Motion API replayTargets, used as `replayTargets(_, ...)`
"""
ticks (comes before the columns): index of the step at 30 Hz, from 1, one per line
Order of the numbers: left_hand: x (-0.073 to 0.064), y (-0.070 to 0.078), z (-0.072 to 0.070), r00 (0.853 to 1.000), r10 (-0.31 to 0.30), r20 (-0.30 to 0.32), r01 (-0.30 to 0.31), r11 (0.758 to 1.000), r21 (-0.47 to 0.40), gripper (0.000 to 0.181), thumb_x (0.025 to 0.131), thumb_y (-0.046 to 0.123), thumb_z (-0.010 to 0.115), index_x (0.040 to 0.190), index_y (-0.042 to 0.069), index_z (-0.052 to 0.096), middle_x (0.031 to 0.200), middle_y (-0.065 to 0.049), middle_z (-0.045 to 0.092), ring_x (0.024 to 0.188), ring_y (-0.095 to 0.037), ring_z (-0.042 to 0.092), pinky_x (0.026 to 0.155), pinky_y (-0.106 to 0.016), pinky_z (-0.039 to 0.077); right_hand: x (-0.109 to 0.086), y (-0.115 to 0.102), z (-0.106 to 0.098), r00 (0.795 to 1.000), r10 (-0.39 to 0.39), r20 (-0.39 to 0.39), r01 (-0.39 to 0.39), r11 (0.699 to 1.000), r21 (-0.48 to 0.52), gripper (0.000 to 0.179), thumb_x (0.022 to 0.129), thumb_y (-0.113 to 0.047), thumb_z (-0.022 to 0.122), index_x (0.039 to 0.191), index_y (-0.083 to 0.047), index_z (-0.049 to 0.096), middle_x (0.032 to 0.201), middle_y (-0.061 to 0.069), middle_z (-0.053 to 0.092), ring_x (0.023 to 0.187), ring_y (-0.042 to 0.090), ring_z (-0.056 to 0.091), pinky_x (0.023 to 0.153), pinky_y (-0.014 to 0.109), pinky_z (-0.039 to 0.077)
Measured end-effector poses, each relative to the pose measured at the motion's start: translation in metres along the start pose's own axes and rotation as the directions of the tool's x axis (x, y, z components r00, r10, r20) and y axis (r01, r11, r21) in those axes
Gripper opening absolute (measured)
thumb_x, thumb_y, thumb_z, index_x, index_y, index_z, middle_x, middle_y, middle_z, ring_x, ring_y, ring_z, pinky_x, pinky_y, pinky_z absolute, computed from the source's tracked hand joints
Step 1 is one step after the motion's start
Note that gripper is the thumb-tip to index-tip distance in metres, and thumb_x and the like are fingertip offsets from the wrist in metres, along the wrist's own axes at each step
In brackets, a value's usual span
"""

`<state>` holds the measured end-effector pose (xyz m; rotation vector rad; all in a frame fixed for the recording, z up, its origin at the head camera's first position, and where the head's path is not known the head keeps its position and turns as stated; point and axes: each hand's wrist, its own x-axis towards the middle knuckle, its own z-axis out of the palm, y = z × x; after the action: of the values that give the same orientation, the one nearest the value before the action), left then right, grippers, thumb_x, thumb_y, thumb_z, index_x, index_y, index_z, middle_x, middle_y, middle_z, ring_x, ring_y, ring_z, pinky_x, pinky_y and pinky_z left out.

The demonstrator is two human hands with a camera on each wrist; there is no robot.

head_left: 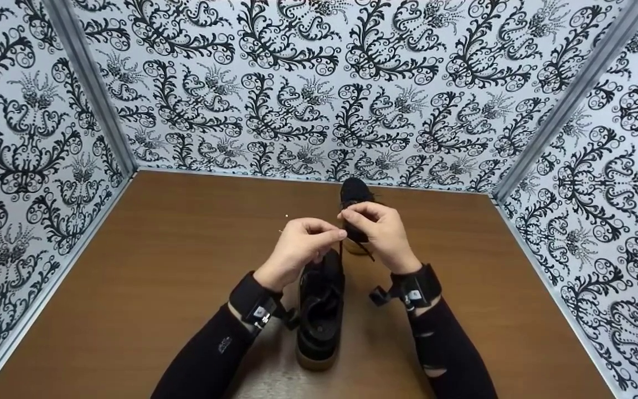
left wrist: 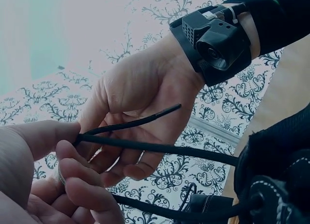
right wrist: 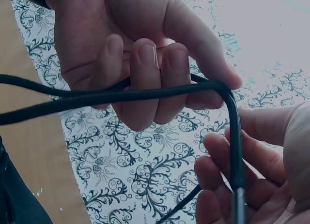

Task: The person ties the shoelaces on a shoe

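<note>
A black low shoe with a tan sole stands on the table, heel toward me, its opening dark. Above its toe my left hand pinches a black shoelace between thumb and fingers. Two strands run from the shoe to this hand, one passing behind its curled fingers. The lace bends over the fingertips and its tipped end hangs loose. Close by, my right hand has thumb and index brought together at the lace, right at the left fingertips. The bent lace partly covers the right hand in the right wrist view.
Behind the right hand, near the back wall, a second black shoe stands on the brown wooden table. Patterned white-and-black panels enclose the back and sides, with grey metal posts at the corners. Small pale specks lie left of the hands.
</note>
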<state>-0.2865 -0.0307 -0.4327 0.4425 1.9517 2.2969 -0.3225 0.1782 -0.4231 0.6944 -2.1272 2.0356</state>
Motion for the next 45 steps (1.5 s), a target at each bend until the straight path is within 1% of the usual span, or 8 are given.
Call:
replayTargets(8,0.001,0.000,-0.001,0.998,0.008,-0.062,-0.009,1.000,-0.019,0.014,0.095,0.019,0.086,0.091,0.005,0.083,0.069,0.000,0.061,0.062,-0.014,0.054,0.050,-0.024,0.042,0.000,-0.004,-0.010,1.000,0.012,-0.002,-0.012,0.996,-0.084,0.017,0.108,-0.015,0.076,0.106,0.000,0.084,0.100,0.019,0.080,0.091,0.035,0.074,0.079,0.031,0.062)
replayTargets(14,0.002,-0.001,-0.003,0.995,0.007,-0.098,-0.007,1.000,0.000,0.014,0.095,0.019,0.085,0.091,0.006,0.084,0.069,-0.005,0.063,0.060,-0.015,0.053,0.050,-0.025,0.041,-0.001,-0.010,-0.021,0.987,0.055,0.148,-0.017,0.969,-0.248,0.018,0.105,-0.021,0.081,0.107,-0.003,0.085,0.102,0.015,0.081,0.092,0.023,0.074,0.082,0.030,0.061)
replayTargets(18,0.003,-0.004,-0.005,0.993,0.002,-0.118,-0.001,1.000,0.008,0.013,0.095,0.018,0.084,0.092,0.006,0.085,0.070,-0.006,0.065,0.062,-0.018,0.054,0.051,-0.026,0.042,-0.002,-0.013,-0.027,0.966,0.090,0.242,0.008,0.927,-0.375,0.016,0.103,-0.028,0.083,0.108,-0.013,0.088,0.098,0.007,0.080,0.083,0.019,0.068,0.073,0.028,0.054)
replayTargets(21,0.004,-0.006,-0.006,0.992,0.004,-0.126,-0.002,1.000,0.019,0.012,0.095,0.019,0.084,0.093,0.007,0.086,0.070,-0.005,0.065,0.061,-0.017,0.054,0.052,-0.027,0.042,-0.003,-0.014,-0.028,0.957,0.094,0.273,0.032,0.905,-0.424,0.014,0.104,-0.029,0.083,0.105,-0.016,0.088,0.093,0.004,0.077,0.077,0.018,0.065,0.068,0.027,0.051)
replayTargets(28,0.004,-0.007,-0.003,0.992,-0.001,-0.128,0.009,0.998,0.059,0.015,0.097,0.019,0.084,0.090,0.006,0.083,0.070,-0.002,0.065,0.058,-0.014,0.053,0.050,-0.026,0.042,-0.004,-0.016,-0.030,0.978,0.054,0.200,0.043,0.891,-0.451,0.012,0.104,-0.022,0.081,0.103,-0.011,0.086,0.094,0.000,0.078,0.083,0.020,0.068,0.075,0.029,0.054)
replayTargets(35,0.003,-0.007,-0.003,0.994,0.008,-0.111,0.003,0.995,0.095,0.023,0.098,0.025,0.084,0.089,0.005,0.082,0.074,-0.011,0.070,0.059,-0.018,0.056,0.051,-0.027,0.044,-0.005,-0.016,-0.032,0.993,0.049,0.111,0.003,0.903,-0.430,0.016,0.105,-0.024,0.080,0.104,-0.009,0.085,0.085,0.004,0.073,0.070,0.018,0.059,0.065,0.028,0.047)
replayTargets(39,0.004,-0.009,-0.003,0.994,0.019,-0.108,-0.011,0.997,0.073,0.019,0.099,0.024,0.084,0.090,0.007,0.083,0.076,-0.013,0.071,0.060,-0.018,0.056,0.051,-0.028,0.045,-0.005,-0.017,-0.033,0.989,0.067,0.129,-0.007,0.908,-0.419,0.017,0.105,-0.023,0.080,0.105,-0.007,0.085,0.086,0.007,0.074,0.069,0.017,0.060,0.063,0.027,0.048)
replayTargets(45,0.007,-0.013,-0.006,0.993,0.031,-0.115,-0.028,0.999,0.031,0.016,0.099,0.021,0.084,0.094,0.005,0.084,0.078,-0.010,0.074,0.061,-0.019,0.060,0.052,-0.030,0.044,-0.005,-0.017,-0.034,0.970,0.127,0.209,-0.016,0.886,-0.464,0.014,0.104,-0.025,0.081,0.104,-0.013,0.086,0.093,0.002,0.077,0.080,0.020,0.065,0.073,0.029,0.052)
